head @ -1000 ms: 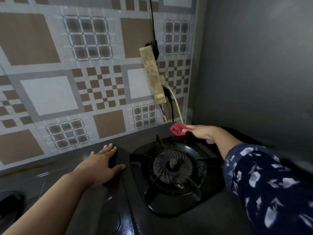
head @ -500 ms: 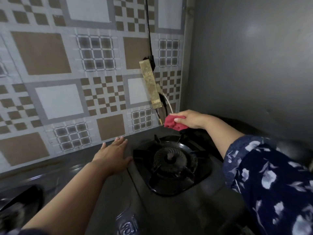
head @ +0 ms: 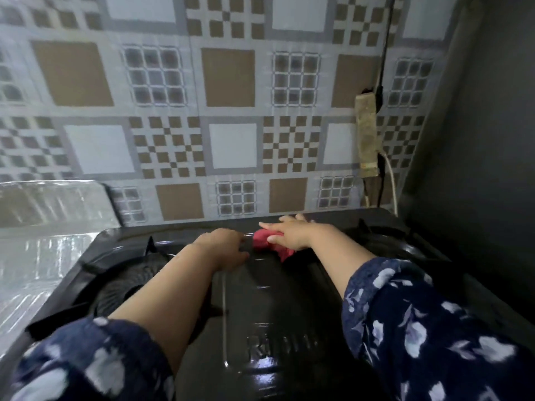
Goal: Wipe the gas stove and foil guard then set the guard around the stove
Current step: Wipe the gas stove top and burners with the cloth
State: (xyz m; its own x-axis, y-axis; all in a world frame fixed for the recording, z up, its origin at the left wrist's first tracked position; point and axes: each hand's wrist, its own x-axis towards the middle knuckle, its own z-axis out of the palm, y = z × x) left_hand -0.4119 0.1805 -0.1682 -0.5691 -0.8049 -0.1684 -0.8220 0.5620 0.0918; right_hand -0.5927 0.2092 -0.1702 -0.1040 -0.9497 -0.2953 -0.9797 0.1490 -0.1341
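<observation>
Person's body, head view. Both arms are showing from the near edge, w/ forearms bare from approx. mid-forearm to the hands. Left sleeve (head: pixel 89 363): dark navy fabric w/ pale white-grey leaf or petal print, blobs looking soft and blurred near the lens; cuff edge is sitting loose and rounded. Right sleeve (head: pixel 428 328): same navy cloth, same print, but sharper, w/ elongated petal shapes and thin lighter strokes scattered irregularly; hem is running diagonally across the forearm. Left hand (head: pixel 223 247) and right hand (head: pixel 292 234) are both showing bare, no rings, watch or bands visible; nails are looking short, details too small to tell.
</observation>
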